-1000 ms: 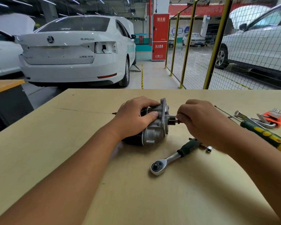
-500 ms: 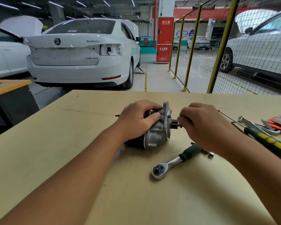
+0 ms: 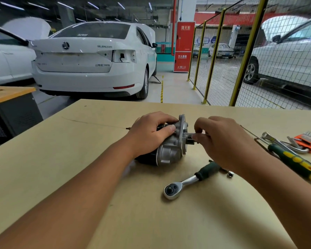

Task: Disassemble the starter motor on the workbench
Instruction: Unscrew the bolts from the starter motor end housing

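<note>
While your left hand gripped the starter motor lying on the workbench, its long axis ran left to right, and your right hand pinched a thin bolt sticking out of its right end. Compared with a second before, more of the bolt showed outside the housing. The ratchet lay near, untouched.
</note>
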Available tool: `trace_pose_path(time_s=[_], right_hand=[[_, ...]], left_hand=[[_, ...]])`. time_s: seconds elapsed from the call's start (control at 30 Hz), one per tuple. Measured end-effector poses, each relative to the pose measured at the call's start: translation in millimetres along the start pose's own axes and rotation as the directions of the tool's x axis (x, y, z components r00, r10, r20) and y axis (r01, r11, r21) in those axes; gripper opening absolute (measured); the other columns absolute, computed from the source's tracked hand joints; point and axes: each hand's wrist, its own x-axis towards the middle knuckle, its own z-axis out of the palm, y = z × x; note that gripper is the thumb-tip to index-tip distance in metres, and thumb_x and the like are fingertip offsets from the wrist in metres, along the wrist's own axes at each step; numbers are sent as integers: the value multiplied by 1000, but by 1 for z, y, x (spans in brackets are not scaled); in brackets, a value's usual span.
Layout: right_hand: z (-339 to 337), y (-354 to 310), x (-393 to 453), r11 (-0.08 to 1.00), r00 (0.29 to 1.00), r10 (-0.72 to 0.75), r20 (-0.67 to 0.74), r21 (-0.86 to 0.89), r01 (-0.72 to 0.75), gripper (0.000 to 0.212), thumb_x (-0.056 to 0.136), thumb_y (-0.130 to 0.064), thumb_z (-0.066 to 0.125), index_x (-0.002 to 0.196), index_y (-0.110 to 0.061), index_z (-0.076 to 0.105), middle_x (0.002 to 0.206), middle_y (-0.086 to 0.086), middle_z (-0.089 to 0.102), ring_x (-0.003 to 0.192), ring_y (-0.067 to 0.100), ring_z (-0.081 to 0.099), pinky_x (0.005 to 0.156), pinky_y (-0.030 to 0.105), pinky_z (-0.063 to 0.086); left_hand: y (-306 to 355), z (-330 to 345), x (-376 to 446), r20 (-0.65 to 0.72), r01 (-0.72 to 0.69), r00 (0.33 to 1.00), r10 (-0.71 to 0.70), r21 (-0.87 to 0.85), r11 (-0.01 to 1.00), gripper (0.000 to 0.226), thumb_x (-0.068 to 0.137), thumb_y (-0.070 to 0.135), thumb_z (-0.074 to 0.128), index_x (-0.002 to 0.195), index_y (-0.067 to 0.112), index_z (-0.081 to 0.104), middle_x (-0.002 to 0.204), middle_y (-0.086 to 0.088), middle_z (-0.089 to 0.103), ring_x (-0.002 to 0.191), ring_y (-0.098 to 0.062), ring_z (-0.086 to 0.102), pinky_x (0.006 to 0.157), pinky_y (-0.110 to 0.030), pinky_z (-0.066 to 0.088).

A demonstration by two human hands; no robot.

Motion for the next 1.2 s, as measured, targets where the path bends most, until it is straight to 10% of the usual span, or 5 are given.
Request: trace_pose_path(time_s=[0.17, 0.33, 0.63, 0.97, 1.2], right_hand=[[3, 6, 4, 998, 1000, 9, -19, 64, -8, 19, 99, -24, 61, 94, -12, 75, 88, 0, 54, 74, 23, 53, 64, 32, 39], [0, -7, 0, 946, 994, 3, -106, -323, -38, 11, 88, -43, 71, 84, -32, 70, 91, -15, 61, 87, 21, 56, 82, 41, 34], [2, 7, 2, 999, 1000, 2, -15, 51, -1, 26, 100, -32, 54, 97, -16, 74, 87, -1, 54, 75, 24, 55, 65, 35, 45], [-2, 0, 1, 979, 998, -1, -64, -204, -12, 15, 91, -48, 64, 89, -33, 67, 97, -15, 56, 90, 18, 57, 82, 40, 41], [-3, 6, 2, 989, 997, -25, -73, 143, 35, 12, 93, -25, 70, 93, -17, 78, 86, -2, 60, 73, 18, 56, 67, 33, 47]], left_hand=[[0, 0, 0, 2, 3, 1000, -3, 15, 1000, 42, 88, 41, 58, 124, 24, 73, 118, 9, 71, 114, -16, 64, 102, -46, 49], [0, -1, -1, 12, 5, 1000, -5, 16, 1000, 45, 85, 40, 60, 126, 24, 72, 118, 11, 70, 113, -16, 64, 102, -46, 48], [1, 0, 0, 3, 17, 1000, -17, 7, 1000, 42, 89, 40, 57, 125, 24, 73, 119, 10, 71, 115, -15, 64, 103, -46, 49], [2, -2, -1, 28, 12, 1000, -13, 22, 1000, 46, 86, 40, 60, 128, 25, 71, 120, 12, 69, 114, -14, 63, 103, -46, 49], [1, 0, 0, 2, 24, 1000, -24, 2, 1000, 42, 90, 42, 56, 125, 26, 73, 119, 12, 70, 115, -12, 63, 103, -46, 49]])
